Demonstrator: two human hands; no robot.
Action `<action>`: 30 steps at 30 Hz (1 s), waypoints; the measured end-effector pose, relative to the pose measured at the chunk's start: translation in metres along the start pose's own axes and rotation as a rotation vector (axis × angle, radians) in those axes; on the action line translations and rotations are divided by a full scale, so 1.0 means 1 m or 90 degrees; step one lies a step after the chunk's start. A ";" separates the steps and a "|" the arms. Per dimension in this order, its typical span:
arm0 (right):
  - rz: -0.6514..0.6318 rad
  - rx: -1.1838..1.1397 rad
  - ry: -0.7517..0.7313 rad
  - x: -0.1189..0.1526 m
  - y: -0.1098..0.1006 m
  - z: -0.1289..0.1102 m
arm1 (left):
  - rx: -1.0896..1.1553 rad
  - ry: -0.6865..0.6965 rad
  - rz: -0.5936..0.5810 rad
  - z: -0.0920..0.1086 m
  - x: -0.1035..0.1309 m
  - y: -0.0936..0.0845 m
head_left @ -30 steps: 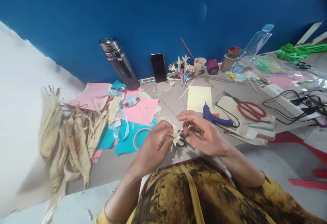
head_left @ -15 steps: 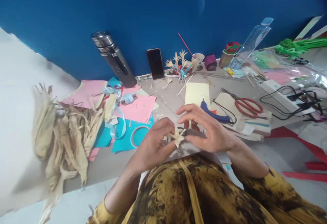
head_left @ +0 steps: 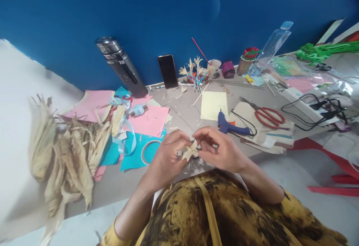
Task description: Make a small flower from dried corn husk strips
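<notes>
A small pale flower (head_left: 190, 151) with pointed petals, looking like dried corn husk, is held near the table's front edge. My left hand (head_left: 170, 156) is closed on it from the left, thumb below and fingers curled above. My right hand (head_left: 220, 150) has its fingers bent together at the flower's right side, seemingly pinching a petal; its fingertips are partly hidden. Just beyond my right hand lies a blue glue gun (head_left: 231, 125). Thin pale scraps are scattered beneath the flower.
Dried corn husks (head_left: 71, 160) hang over the left edge beside a roll of tape (head_left: 146, 152). At the back stand a flask (head_left: 126, 72), a phone (head_left: 167, 71) and finished husk flowers (head_left: 196, 72). Red-handled scissors (head_left: 269, 117) rest on a cloth at right, near a power strip (head_left: 305, 103).
My right hand has moved down and left, its spread fingers closing in at the flower. The flower has turned slightly in my left hand. The whole view has shifted a little.
</notes>
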State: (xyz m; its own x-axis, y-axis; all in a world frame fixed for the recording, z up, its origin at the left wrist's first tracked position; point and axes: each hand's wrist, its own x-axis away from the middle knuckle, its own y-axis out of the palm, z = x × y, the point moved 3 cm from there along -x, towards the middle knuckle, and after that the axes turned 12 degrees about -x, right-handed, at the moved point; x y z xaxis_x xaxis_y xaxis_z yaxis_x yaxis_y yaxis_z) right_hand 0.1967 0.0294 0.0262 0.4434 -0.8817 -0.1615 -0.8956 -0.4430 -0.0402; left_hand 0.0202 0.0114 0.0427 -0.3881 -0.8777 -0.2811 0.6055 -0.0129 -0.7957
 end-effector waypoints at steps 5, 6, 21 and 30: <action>0.028 0.069 -0.082 0.003 0.009 0.002 | -0.127 0.036 0.059 0.000 0.001 0.001; 0.031 0.092 -0.093 0.003 0.008 0.005 | -0.136 0.037 0.060 0.000 0.001 0.000; 0.077 0.707 0.286 -0.079 -0.023 0.051 | 0.354 -0.339 0.068 -0.045 0.003 0.005; 0.089 0.711 0.326 -0.108 -0.027 0.054 | 0.424 -0.417 0.086 -0.065 0.017 -0.007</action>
State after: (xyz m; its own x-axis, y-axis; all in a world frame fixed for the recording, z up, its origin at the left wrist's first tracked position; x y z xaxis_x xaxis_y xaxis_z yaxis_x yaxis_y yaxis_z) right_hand 0.1708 0.1453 -0.0083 0.0796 -0.9835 0.1622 -0.3649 -0.1802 -0.9135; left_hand -0.0357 0.0278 0.0087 0.0595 -0.9836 0.1703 0.9679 0.0152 -0.2507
